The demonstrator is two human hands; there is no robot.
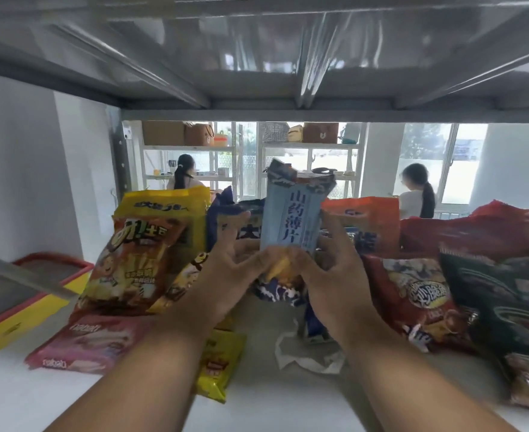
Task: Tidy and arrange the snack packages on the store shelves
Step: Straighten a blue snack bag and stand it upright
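Both my hands hold a tall light-blue snack bag (pixel 291 216) upright over the middle of the white shelf (pixel 266 400). My left hand (pixel 225 272) grips its lower left side and my right hand (pixel 335 275) pinches its lower right side. An orange-and-yellow bag (pixel 138 260) leans at the left, with a pink flat package (pixel 91 341) lying in front of it. A small yellow packet (pixel 216 366) lies under my left forearm. At the right a red chip bag (pixel 413 294) and a dark bag (pixel 506 307) lean together.
More bags stand behind: a dark blue one (pixel 225 210), an orange one (pixel 366 219) and a red one (pixel 475 229). A yellow-and-red box (pixel 26 307) sits at far left. A crumpled white wrapper (pixel 307 353) lies on the shelf. The upper shelf's underside (pixel 257 57) hangs close overhead. Two persons stand beyond.
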